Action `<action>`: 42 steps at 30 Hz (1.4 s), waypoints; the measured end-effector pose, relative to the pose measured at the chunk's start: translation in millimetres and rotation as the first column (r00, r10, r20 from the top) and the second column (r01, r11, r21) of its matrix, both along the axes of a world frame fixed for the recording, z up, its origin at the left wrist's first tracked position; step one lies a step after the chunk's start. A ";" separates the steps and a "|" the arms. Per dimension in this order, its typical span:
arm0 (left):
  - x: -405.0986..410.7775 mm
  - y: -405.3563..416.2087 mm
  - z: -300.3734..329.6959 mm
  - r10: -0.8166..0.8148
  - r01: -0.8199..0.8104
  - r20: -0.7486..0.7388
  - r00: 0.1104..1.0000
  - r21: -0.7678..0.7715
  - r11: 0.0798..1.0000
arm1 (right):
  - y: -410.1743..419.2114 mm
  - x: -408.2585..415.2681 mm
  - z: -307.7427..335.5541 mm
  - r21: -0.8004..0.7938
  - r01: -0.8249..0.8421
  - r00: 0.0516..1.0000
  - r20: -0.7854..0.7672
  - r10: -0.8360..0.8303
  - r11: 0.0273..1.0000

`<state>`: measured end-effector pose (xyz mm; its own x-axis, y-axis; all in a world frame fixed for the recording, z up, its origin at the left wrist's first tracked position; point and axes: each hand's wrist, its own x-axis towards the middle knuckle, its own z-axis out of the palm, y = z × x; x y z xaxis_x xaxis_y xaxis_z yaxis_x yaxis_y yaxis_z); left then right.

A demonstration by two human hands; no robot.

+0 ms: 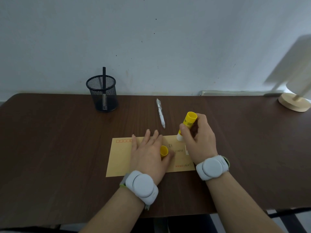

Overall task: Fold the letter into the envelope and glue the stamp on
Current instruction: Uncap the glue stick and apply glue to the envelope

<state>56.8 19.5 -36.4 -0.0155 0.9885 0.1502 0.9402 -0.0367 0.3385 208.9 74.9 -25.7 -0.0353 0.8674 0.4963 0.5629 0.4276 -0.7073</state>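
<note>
Left of centre in the frame, the left hand lies flat with spread fingers on the envelope, the yellow cap tucked at its thumb; if that press slackens, the envelope could slide on the desk and smear. Right of centre, the right hand grips the glue stick, tip down at the envelope's top right corner. Too broad a swipe could spread glue beyond the stamp spot. No stamp can be clearly made out. The loosely held cap might roll away.
</note>
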 end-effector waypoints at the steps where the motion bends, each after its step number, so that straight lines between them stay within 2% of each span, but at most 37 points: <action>1: 0.1 0.3 0.1 -0.001 0.001 0.000 1.000 0.001 1.000 | 0.0 -0.5 0.2 -0.006 -0.016 1.000 0.005 0.016 1.000; 8: -0.5 -0.4 0.8 -0.001 0.001 0.002 1.000 -0.002 1.000 | -1.1 -2.5 0.5 -0.025 -0.127 0.988 0.083 0.129 0.992; 16: 0.8 -1.4 2.4 -0.003 0.003 0.011 1.000 -0.004 1.000 | 0.4 2.9 2.0 0.004 0.060 0.998 -0.001 -0.060 0.998; 27: 1.4 -1.1 2.2 0.006 -0.006 0.012 1.000 0.002 1.000 | 1.6 2.9 -0.5 -0.012 0.024 0.998 0.050 -0.023 1.000; 34: 0.9 -0.2 2.6 -0.002 0.002 0.007 1.000 -0.009 1.000 | 0.8 1.4 0.4 0.011 -0.087 0.996 -0.030 0.087 0.996; 38: 0.2 -0.7 2.6 -0.005 0.005 0.011 1.000 -0.009 1.000 | 2.4 -0.1 -1.4 -0.009 -0.148 0.989 0.026 0.148 0.989; 42: 0.1 -1.1 1.7 -0.003 0.003 0.010 1.000 -0.006 1.000 | 3.4 0.2 -2.8 0.021 -0.080 0.995 0.063 0.078 0.997</action>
